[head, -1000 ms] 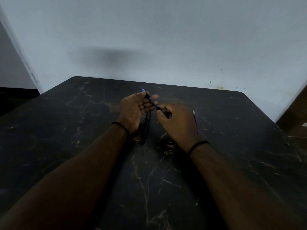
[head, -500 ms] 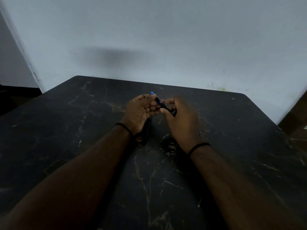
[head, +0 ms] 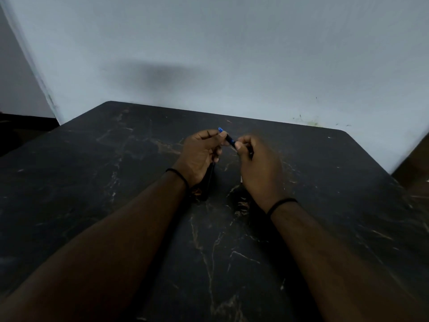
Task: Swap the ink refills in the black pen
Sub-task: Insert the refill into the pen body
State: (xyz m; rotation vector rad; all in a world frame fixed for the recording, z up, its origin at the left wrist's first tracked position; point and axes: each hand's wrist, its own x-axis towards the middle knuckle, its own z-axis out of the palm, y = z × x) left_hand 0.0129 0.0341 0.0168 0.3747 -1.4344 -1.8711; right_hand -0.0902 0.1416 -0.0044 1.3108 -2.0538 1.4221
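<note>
So both hands are up over the dark marbled surface [head: 116, 182], close together near the middle. My left hand [head: 200, 152] has its grip closed round the black pen [head: 229, 140], fingertips pinching it near the blue end that pokes out up and to the left past my fingers. The pen slants down to the right, straight into my right hand [head: 257, 163], whose thumb and fingers pinch the other end, so the grip there is narrow and closed on it too. Only a short stretch of the pen shows between the two hands; the rest is hidden behind my fingers.

Under my left wrist there's a dark long piece [head: 209, 182] lying on the surface, running toward me. Can't tell exactly what it is, it's too dim.

Count-wise: one pen in my hands, one dark piece on the surface, and one black band on each wrist, left [head: 177, 174] and right [head: 281, 203]. Pale wall [head: 232, 54] right behind the surface.
</note>
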